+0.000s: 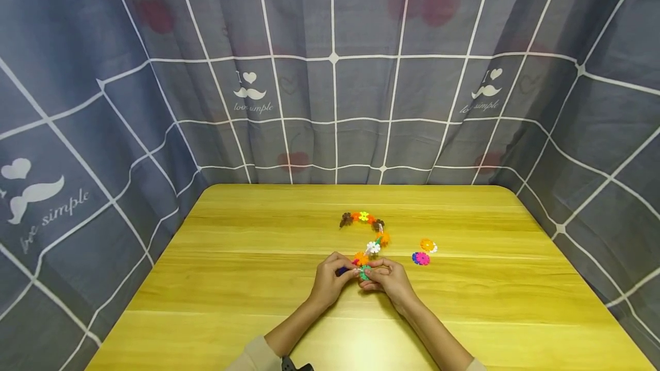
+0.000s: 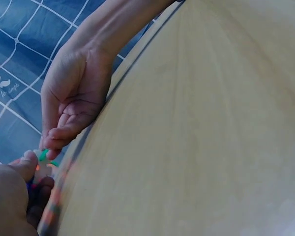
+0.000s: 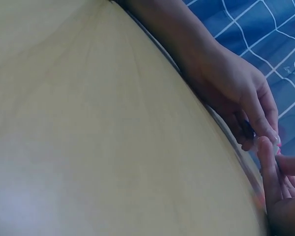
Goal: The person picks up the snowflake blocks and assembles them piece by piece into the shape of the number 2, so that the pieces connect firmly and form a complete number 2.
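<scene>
A curved chain of linked plastic snowflake discs [image 1: 373,247] in white, orange, yellow and brown lies on the table, its near end between the two hands. The left hand [image 1: 330,280] pinches that near end, and a dark blue disc [image 1: 342,271] shows by its fingers. Between the fingertips of the right hand [image 1: 390,282] is a green snowflake disc [image 1: 365,272], held against the chain's end. Up close in the left wrist view, the green disc [image 2: 43,155] sits where the hands meet. Fingers hide how the pieces join.
To the right of the hands lie loose discs: an orange one [image 1: 427,244] overlapping a white one, and a pink one [image 1: 422,259] overlapping a blue one. The wooden table [image 1: 247,256] is bordered by grey checked curtains [image 1: 309,90] at the back and sides.
</scene>
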`<state>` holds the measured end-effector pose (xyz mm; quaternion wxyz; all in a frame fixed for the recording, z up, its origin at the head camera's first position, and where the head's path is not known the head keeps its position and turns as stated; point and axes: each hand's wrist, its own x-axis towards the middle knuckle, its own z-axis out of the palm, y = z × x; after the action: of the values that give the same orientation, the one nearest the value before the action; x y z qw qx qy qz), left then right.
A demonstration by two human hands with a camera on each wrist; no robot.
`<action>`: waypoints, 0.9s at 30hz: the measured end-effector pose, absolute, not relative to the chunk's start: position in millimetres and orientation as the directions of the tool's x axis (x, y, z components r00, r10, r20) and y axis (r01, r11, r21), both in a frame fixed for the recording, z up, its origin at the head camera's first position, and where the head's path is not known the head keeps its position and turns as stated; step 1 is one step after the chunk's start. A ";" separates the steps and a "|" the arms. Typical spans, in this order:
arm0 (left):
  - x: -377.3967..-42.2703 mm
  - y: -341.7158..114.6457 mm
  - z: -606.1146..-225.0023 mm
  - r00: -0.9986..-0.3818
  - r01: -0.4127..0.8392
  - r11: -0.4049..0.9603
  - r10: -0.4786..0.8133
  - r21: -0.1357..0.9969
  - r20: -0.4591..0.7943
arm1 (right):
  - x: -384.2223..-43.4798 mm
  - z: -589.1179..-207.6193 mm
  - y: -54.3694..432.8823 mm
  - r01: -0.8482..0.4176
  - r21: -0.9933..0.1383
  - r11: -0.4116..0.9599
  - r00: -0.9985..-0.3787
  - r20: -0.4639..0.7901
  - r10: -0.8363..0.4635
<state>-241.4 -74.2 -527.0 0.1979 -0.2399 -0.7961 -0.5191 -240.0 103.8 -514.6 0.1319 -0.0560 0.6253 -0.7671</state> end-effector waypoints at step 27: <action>-249.9 -69.3 -527.5 -0.770 0.602 0.649 0.319 0.464 0.553 | -248.5 -539.2 214.2 -0.278 -0.507 0.816 -0.849 0.527 0.039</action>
<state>-249.9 -69.3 -527.5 0.2166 -0.2611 -0.8819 -0.3275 -248.5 214.2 -539.2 -0.2671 -0.0653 0.9146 -0.2963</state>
